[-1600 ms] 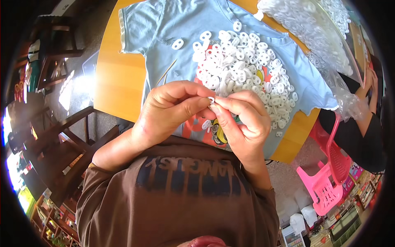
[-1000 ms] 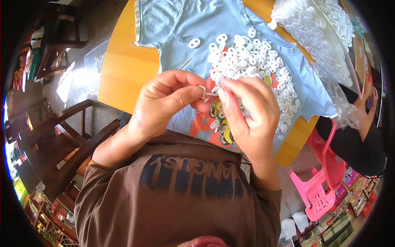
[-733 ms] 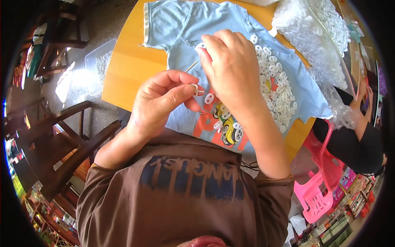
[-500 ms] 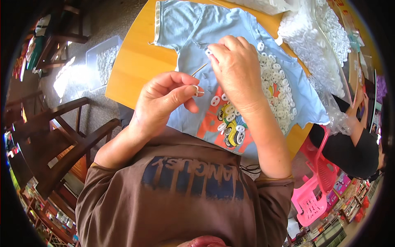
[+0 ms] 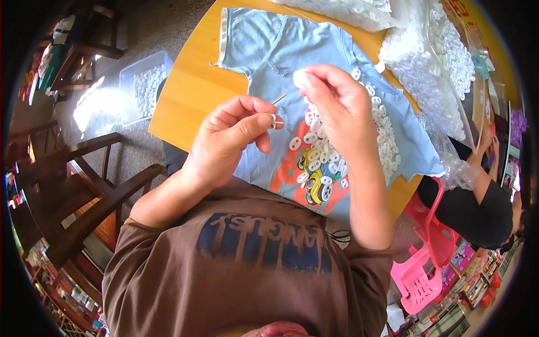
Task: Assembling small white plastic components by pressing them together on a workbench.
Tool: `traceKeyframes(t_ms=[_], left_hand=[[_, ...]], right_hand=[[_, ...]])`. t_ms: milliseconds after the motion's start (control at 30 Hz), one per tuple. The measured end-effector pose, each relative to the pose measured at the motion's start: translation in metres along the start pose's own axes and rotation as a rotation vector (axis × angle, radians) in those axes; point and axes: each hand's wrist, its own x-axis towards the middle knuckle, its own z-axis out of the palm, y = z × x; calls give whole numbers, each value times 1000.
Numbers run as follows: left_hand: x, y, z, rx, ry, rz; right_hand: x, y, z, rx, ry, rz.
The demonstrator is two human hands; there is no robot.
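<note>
In the middle of the frame our left hand [image 5: 230, 140] pinches a thin pin [image 5: 277, 101] with some white rings [image 5: 274, 119] on it, between thumb and first finger. Our right hand [image 5: 337, 112] is above the pile of rings [image 5: 382, 151] on the blue shirt [image 5: 264, 50], with its fingers curled around more of them. The shirt lies on the yellow desk [image 5: 185, 101]. The rings look very light, smooth and slippery, so we think they are best held at the edge by the fingertips. The pin is stiff and sharp; better to take it low, near the base.
</note>
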Motion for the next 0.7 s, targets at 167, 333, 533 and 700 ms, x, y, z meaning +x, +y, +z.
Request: traceKeyframes(t_ms=[167,333,533,700], left_hand=[[2,6,9,-111,1,-23],[4,5,28,-139,-39,40],[5,-1,40,-134,-91,-12],[4,-3,42,-88,-118,-65]], right_hand=[[-36,-15,-12,615,-44,272],[-61,-13,-14,747,15,253],[-72,-9,-16,796,85,213],[-75,-11,-14,674,141,204]])
